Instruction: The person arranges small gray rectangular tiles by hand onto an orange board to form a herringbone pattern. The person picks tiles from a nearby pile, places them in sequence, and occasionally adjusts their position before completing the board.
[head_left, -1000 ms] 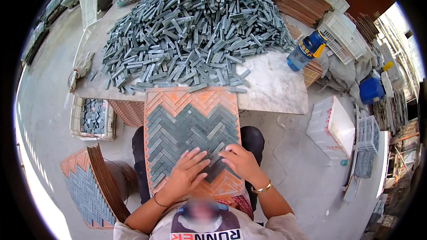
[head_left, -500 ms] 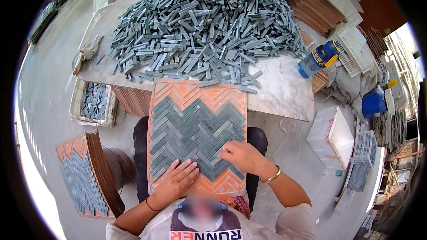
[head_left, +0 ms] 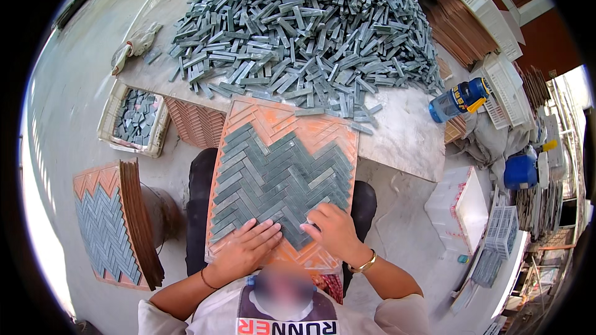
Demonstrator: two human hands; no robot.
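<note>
An orange-brown moulded tray [head_left: 323,130] rests upright-facing across my lap, against the table edge. Narrow grey-green stone strips [head_left: 273,167] fill most of its grooves in a herringbone pattern; bare grooves show at the far and near ends. My left hand [head_left: 248,249] lies open, its fingers stretched over the near left strips. At the near right of the pattern, my right hand [head_left: 334,231] is closed, fingers bent and thumb close to the strips. Whatever its fingertips may hold is hidden. Beyond the tray, a large heap of loose stone strips [head_left: 298,37] covers the table.
A blue water bottle [head_left: 458,99] stands on the right of the table [head_left: 403,139]. To the left are a white crate [head_left: 158,142] of stone pieces and a stack of trays [head_left: 139,223], the outer one filled. A white box [head_left: 456,201] sits at right.
The whole view has shifted and tilted slightly. My right hand has moved a little nearer along the pattern, with its fingers more bent. My left hand stays on the strips.
</note>
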